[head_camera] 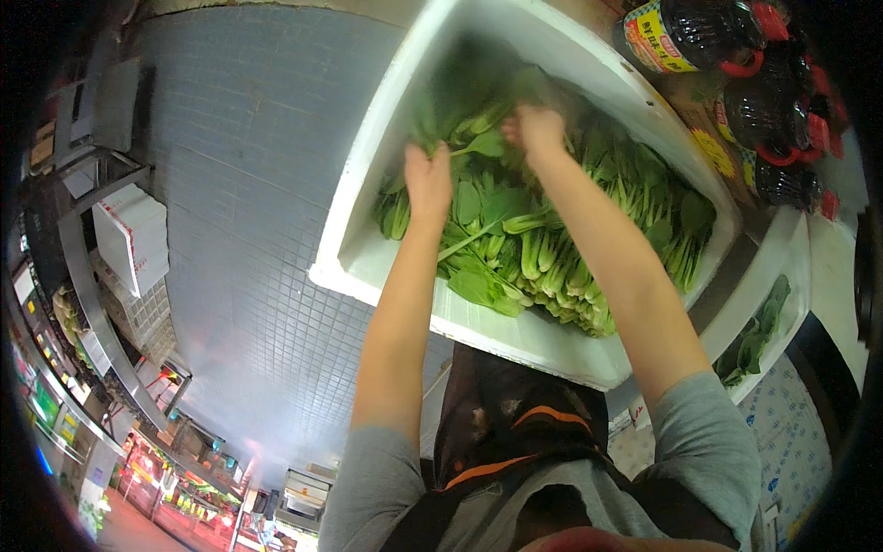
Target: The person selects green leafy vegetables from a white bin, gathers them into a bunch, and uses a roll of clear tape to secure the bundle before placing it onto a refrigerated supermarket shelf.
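Note:
A large white foam box (372, 138) stands in front of me, holding many bunches of leafy green vegetables (552, 255) with pale stems. The near bunches lie in rows, stem ends towards me. My left hand (429, 181) is inside the box near its left wall, closed around some greens; leaves cover its fingertips. Further right, my right hand (541, 131) reaches to the far part of the box, fingers curled among the leaves. Whether it grips a bunch is hidden. A loose leaf (486, 145) on a stem lies between the two hands. The far end is hazy.
Large dark bottles (690, 34) with red caps and handles stand beyond the box's right wall. A second foam box (793, 303) with dark leaves sits at my right. Across the grey tiled floor (227, 172) are stacked white foam boxes (138, 238) and metal-framed stalls.

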{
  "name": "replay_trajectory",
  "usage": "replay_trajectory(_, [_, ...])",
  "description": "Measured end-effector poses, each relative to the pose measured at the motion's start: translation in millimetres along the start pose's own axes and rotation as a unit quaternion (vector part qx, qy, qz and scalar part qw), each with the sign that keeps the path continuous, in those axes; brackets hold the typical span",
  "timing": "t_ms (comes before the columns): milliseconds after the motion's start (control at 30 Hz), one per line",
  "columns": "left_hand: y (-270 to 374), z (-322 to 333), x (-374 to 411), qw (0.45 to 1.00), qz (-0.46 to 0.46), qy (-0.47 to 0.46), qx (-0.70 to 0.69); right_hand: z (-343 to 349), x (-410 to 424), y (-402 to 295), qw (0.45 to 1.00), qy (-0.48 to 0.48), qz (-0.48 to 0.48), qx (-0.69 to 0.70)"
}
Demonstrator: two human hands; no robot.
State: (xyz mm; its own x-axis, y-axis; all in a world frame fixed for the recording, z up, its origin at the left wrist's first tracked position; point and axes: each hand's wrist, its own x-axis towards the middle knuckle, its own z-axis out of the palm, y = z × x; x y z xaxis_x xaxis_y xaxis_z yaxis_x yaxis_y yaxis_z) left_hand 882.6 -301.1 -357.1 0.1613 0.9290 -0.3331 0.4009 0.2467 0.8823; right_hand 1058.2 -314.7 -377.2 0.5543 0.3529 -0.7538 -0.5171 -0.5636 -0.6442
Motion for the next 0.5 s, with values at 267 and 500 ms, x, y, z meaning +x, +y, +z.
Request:
replay_trajectory(267, [-20.5, 17.1, 40.0, 0.99, -0.02, -0.002, 0.136, 36.9, -3.1, 0.3, 0.981, 0.055, 0.088, -0.166])
replay_trajectory(500, [-42.7, 18.0, 45.2, 0.952, 0.045, -0.043, 0.301, -72.5, -63.9, -35.4, 0.989, -0.106, 0.032, 0.099])
